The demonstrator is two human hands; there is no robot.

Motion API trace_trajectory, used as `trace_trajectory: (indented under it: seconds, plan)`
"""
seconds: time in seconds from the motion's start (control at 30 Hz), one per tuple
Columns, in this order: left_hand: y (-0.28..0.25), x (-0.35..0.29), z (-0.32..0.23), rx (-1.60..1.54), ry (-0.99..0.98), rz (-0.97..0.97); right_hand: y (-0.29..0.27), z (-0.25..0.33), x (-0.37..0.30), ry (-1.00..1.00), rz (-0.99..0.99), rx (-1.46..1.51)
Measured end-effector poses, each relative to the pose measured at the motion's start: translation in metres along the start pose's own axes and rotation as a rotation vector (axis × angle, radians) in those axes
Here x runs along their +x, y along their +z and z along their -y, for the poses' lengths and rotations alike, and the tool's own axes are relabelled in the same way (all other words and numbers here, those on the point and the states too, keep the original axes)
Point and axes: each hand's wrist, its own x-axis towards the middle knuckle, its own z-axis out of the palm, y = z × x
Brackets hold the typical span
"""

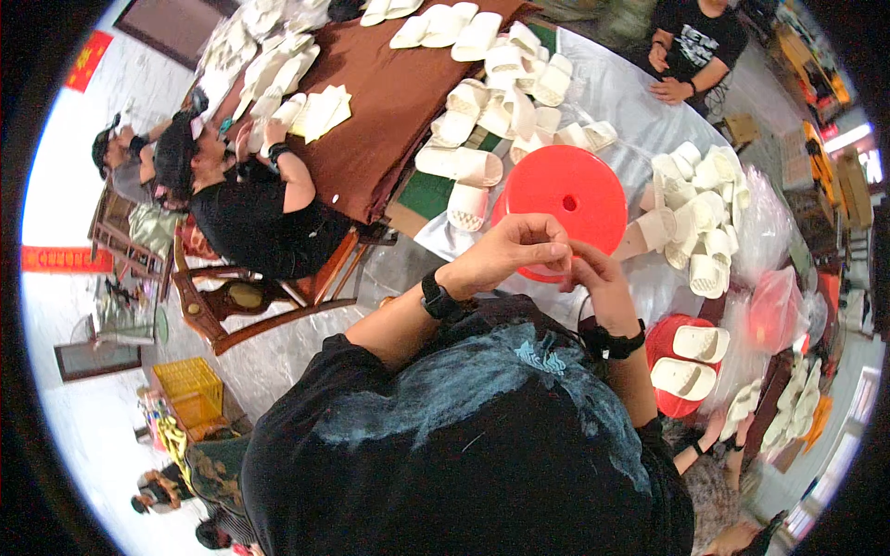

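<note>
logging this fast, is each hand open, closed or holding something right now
Left hand: fingers bent, thumb near fingertips; can't tell if fully closed or holding anything.
Right hand: fingers bent, close to the left's; also can't tell.

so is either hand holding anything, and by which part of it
It can't be told: the left hand and right hand are close together near the red plastic stool, but anything in their grip is too small or hidden to see.

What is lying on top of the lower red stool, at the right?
Two cream slippers lie side by side on the red stool. The stool's surface beneath them is covered and unseen.
</note>
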Motion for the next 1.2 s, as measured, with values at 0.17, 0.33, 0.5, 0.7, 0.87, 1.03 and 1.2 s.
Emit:
trace_trajectory:
  seconds: [0.17,0.33,0.5,0.7,0.87,1.03,1.2]
  plan:
    - [-0.037,-0.018,-0.002,-0.058,0.058,-0.031,0.033,-0.025,0.02,0.091,0.22,0.039]
    - [-0.082,-0.034,-0.01,-0.224,0.029,-0.099,0.06,-0.015,0.045,0.075,0.106,-0.006]
    - [-0.11,-0.028,-0.017,-0.303,-0.056,0.106,0.086,-0.022,0.068,0.163,0.255,0.084]
    - [-0.174,0.002,-0.014,-0.047,-0.158,-0.004,0.088,-0.03,0.076,0.091,0.059,-0.089]
    - [-0.286,0.055,0.042,0.797,-0.191,-0.274,0.079,-0.02,0.065,0.003,-0.295,-0.081]
    - [-0.374,0.087,0.115,1.301,-0.04,-0.353,0.072,-0.021,0.046,-0.037,-0.538,-0.065]
    - [-0.342,0.118,0.14,1.007,-0.355,-0.258,0.051,-0.032,0.007,-0.062,-0.782,0.014]
